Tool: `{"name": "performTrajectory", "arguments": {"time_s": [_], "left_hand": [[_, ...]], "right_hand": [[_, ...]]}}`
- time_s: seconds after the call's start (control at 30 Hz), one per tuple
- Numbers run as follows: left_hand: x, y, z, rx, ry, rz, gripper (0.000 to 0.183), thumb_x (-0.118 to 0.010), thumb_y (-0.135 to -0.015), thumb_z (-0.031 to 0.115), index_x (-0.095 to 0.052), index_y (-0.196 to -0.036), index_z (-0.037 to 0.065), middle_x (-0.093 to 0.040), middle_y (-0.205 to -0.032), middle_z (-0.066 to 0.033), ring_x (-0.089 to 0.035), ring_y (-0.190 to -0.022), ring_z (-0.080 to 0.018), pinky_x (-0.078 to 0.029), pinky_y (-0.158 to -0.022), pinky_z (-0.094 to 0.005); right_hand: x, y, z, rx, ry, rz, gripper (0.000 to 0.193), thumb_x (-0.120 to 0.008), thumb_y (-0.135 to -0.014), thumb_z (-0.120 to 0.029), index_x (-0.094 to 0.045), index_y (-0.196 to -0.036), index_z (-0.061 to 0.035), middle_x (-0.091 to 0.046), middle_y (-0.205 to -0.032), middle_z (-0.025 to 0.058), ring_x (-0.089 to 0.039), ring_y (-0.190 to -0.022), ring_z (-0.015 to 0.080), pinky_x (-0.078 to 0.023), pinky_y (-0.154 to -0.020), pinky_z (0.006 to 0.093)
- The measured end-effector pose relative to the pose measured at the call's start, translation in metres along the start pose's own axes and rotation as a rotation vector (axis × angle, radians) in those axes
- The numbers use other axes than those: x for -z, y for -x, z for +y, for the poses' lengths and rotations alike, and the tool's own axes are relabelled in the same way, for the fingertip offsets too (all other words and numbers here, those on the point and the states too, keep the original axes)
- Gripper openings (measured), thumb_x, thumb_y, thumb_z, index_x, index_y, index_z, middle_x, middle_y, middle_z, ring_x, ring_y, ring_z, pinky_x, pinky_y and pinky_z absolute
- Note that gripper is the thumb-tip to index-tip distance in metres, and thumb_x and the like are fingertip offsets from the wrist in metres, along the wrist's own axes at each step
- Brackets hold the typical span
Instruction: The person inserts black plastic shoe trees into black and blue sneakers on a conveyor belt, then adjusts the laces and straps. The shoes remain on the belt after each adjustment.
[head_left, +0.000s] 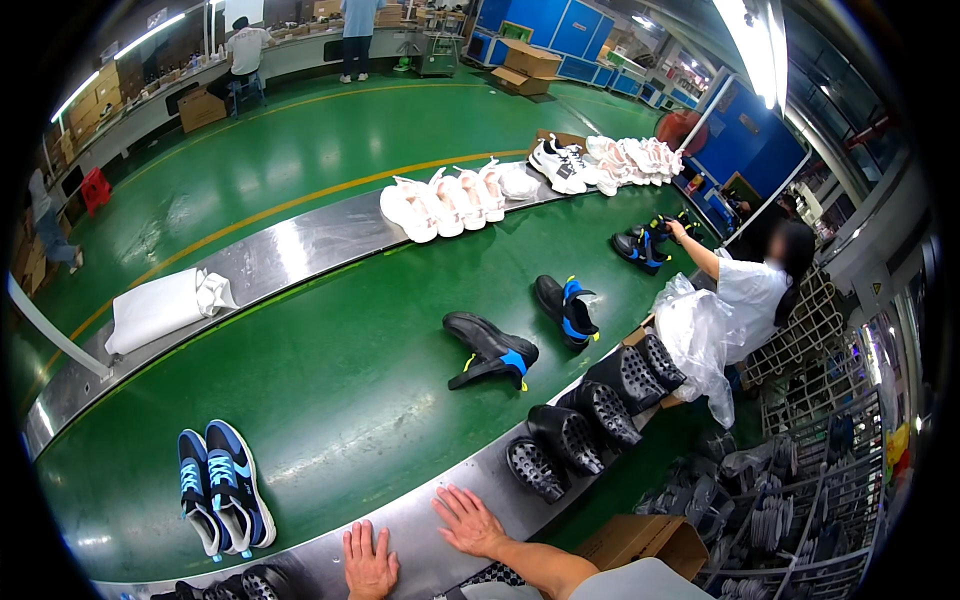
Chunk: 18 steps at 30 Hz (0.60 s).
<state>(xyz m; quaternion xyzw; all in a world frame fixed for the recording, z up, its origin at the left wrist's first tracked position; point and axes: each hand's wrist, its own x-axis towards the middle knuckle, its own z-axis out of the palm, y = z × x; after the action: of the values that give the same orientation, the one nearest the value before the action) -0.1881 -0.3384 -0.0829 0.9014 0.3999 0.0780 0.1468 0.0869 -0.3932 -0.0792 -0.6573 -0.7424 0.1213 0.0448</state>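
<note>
A yellow triangular label [877, 290] sits on the grey machinery at far right, too small to read. The left grip [370, 570] and right grip [470, 523] both lie palm down with fingers spread, holding nothing, against the near metal edge [420, 513] of the long green surface [340, 390]. Just right of the right grip, along that edge, stands a row of black dotted footwear [565, 438], perhaps clogs; the slanted view leaves the kind unsure. Left of the left grip and apart from it, toward the near left corner, is a pair of blue-and-black trainers [226, 480], toes toward the far edge. Two black shoes with blue and yellow trim [492, 350] rest mid-surface, one of them tipped over. The far metal edge carries a white folded sheet [160, 308] and pale shoes [450, 207]. At the right, a co-worker [745, 300] in white reaches to another dark shoe [640, 248]. Beyond are the green floor [320, 130] and blue cabinets [575, 32].
</note>
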Motion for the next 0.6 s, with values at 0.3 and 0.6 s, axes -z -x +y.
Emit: {"name": "performTrajectory", "arguments": {"time_s": [0.3, 0.6], "left_hand": [[-0.011, -0.001, -0.003, -0.010, 0.018, 0.014, 0.057, -0.066, -0.085, 0.030, -0.057, -0.137, 0.006, -0.040, -0.151, -0.0300, -0.032, -0.145, -0.0495, -0.021, -0.121, -0.0629], [-0.014, 0.000, -0.005, -0.011, -0.006, 0.052, 0.059, -0.068, -0.083, 0.030, -0.058, -0.137, 0.008, -0.041, -0.151, -0.0284, -0.034, -0.144, -0.0480, -0.024, -0.121, -0.0611]], "right_hand": [[0.021, -0.019, -0.028, -0.137, -0.043, -0.066, 0.059, -0.061, -0.095, -0.033, -0.048, -0.145, -0.0052, -0.046, -0.151, 0.0202, -0.045, -0.138, 0.0369, -0.038, -0.113, 0.0514], [0.166, -0.172, 0.103, -0.305, 0.331, -0.008, 0.047, -0.072, -0.082, -0.026, -0.058, -0.120, -0.0019, -0.062, -0.116, 0.0168, -0.061, -0.106, 0.0329, -0.054, -0.084, 0.0465]]}}
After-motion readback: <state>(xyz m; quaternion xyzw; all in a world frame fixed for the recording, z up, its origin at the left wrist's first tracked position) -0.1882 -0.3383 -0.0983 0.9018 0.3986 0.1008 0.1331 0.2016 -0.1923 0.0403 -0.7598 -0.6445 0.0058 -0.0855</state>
